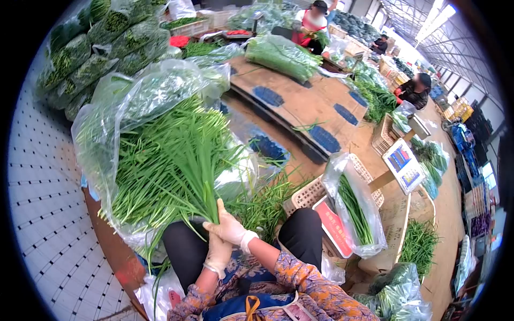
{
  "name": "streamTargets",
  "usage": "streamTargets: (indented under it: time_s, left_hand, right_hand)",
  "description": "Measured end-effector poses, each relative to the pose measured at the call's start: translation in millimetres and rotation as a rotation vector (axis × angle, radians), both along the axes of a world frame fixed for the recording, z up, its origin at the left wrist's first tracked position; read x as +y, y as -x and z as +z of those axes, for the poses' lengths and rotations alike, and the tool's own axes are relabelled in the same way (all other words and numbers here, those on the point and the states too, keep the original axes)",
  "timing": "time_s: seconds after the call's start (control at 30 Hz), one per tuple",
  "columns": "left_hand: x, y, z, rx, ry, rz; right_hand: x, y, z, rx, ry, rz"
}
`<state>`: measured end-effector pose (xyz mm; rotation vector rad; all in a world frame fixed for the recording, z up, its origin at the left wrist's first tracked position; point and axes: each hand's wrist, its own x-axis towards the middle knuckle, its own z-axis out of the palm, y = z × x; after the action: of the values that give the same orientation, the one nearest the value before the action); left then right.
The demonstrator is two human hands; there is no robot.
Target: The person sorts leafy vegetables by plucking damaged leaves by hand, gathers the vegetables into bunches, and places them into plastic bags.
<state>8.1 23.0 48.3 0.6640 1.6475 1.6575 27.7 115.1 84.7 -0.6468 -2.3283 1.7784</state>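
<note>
Both my hands, in pale gloves, meet at the base of a bunch of long green leaves over my lap. My right hand is closed around the stems. Below it my left hand is pressed against it, closed, its fingers partly hidden. The bunch fans up and away over a large heap of loose green leaves in an open clear plastic bag. To the right, a clear bag with green stalks lies on a red and white scale.
Bagged greens are stacked at the upper left. A wooden platform with blue patches stands ahead. On the right are a scale display, crates and cut greens. Several people work farther back.
</note>
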Motion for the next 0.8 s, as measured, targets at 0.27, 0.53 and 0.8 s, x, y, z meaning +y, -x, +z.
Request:
streamTargets:
  time_s: [0.27,0.53,0.8]
  left_hand:
    - [-15.5,3.4,75.6,-0.627,-0.498,-0.036]
    - [-11.4,28.8,-0.1,-0.934,-0.388,0.058]
    - [-8.7,24.8,-26.9,-0.929,-0.286,0.164]
  right_hand:
    - [32.6,-10.4,58.8,0.178,0.671,0.102]
    - [28.0,-28.8,13.7,-0.321,0.946,0.128]
    - [36.7,-72.6,9.8,-0.232,0.539,0.115]
